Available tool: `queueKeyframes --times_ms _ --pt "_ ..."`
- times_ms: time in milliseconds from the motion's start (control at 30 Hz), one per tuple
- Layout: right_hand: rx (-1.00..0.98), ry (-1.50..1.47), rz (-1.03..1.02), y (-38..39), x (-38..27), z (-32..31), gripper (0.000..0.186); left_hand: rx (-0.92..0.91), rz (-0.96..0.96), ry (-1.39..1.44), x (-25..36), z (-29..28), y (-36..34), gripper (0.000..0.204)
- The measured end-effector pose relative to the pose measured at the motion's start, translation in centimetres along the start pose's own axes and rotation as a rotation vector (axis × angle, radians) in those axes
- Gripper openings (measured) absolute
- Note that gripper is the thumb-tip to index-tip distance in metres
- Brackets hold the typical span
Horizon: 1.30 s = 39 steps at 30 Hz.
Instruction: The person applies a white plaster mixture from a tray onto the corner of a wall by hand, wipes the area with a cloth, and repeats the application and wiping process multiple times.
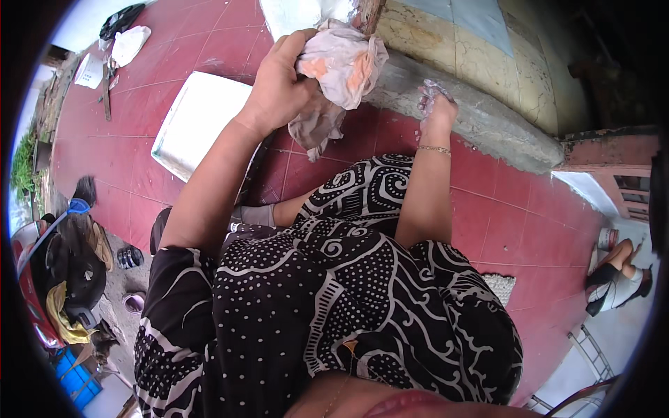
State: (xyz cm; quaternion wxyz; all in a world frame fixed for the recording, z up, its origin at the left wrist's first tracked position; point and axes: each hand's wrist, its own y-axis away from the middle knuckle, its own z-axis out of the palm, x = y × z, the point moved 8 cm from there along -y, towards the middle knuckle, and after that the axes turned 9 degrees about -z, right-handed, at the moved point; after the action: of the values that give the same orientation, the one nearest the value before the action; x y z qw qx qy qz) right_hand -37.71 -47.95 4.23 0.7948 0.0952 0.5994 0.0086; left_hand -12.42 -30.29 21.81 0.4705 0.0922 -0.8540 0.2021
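Note:
My left hand (282,83) is closed on a crumpled, damp-looking rag (341,66), pale pink-grey with orange patches. The rag is raised near a white-smeared post (306,14), and a loose end hangs below my fingers. My right hand (436,103) is at the edge of a rough grey cement ledge (474,111). Whitish wet paste coats its fingers, which look curled in; what they hold, if anything, I cannot make out. Left of my left forearm, a white rectangular tub or panel (202,125) rests on the red tiled floor (279,167).
A white basket (89,71) and a white plastic bag (130,45) lie at the far left. Shoes (129,257) and a motorbike (42,299) are at the left. At the far right another person (620,275) crouches by a bucket (608,239). A yellowish tiled step (432,45) rises behind the ledge.

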Motion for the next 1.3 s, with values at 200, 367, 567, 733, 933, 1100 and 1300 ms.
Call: queueKeyframes --times_ms 200,367,567,733,933,1100,1300 --pt "0.157 -0.092 -0.106 -0.3 -1.2 -1.9 0.013 0.029 -0.039 0.130 -1.7 4.6 -1.1 0.057" --pt "0.362 -0.118 -0.249 -0.4 -4.1 -5.4 0.013 0.030 0.047 0.266 -0.5 8.5 -2.7 0.053" --pt "0.383 -0.165 -0.450 0.5 -7.7 -5.5 0.012 -0.206 -0.090 -0.081 -4.3 17.3 -0.6 0.058" --pt "-0.094 -0.077 -0.404 2.0 -4.9 1.5 0.015 -0.444 -0.006 -0.254 -8.5 20.5 2.6 0.050" --pt "-0.466 0.799 -0.285 4.3 4.4 9.3 0.023 -0.454 -0.269 -0.044 -9.2 12.4 4.7 0.038" --pt "-0.657 1.121 -0.476 7.2 6.1 13.0 0.031 -0.234 -0.516 0.296 -9.8 -0.1 11.9 0.027" --pt "-0.629 1.428 -0.203 9.0 9.3 11.4 0.044 0.445 -0.504 0.297 -13.1 -18.6 22.0 0.021"
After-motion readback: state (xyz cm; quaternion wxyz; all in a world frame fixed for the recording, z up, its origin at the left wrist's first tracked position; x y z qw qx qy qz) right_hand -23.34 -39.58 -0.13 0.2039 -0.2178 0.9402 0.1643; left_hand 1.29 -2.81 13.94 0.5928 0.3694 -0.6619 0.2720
